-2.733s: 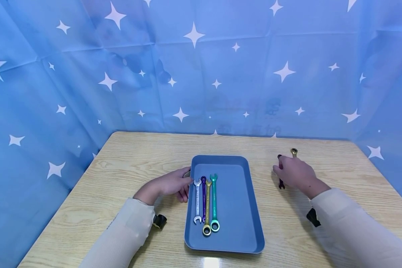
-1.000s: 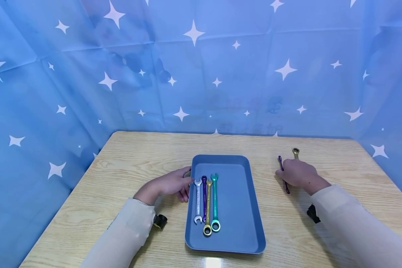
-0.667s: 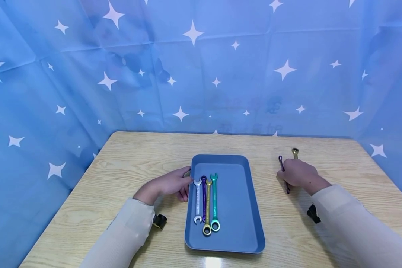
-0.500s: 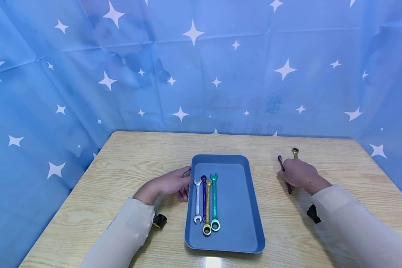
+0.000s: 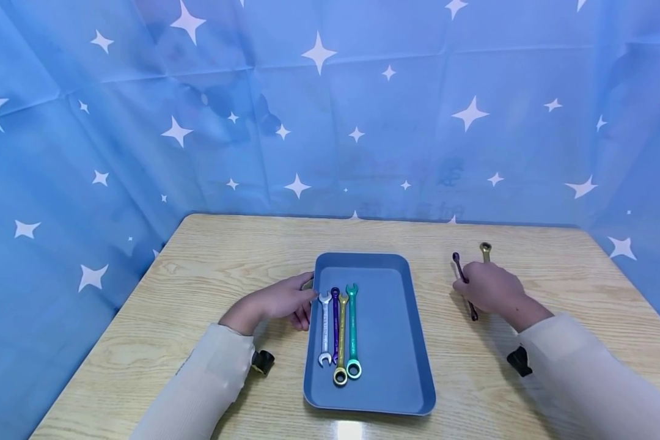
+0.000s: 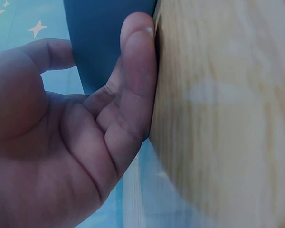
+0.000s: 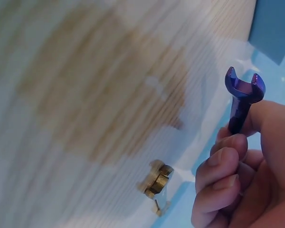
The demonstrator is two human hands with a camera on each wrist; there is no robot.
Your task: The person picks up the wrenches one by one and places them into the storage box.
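Note:
My right hand grips a dark purple combination wrench between thumb and fingers. Its open end sticks out of the curled fingers in the right wrist view, and the grip covers its middle. Beyond that hand a gold wrench lies on the table, partly hidden by the hand in the head view. My left hand holds the left rim of a blue-grey tray, thumb at the rim and fingers against the outer wall. Inside the tray lie a silver wrench, a purple wrench, a gold wrench and a green wrench.
The wrenches in the tray lie side by side in its left half, with bare tray floor to their right. A light wooden table extends around the tray. Behind it hangs a blue curtain with white stars.
My right hand has drawn slightly back with the purple wrench, which now shows more and tilts, its far end leaning left. The left hand and tray have stayed in place.

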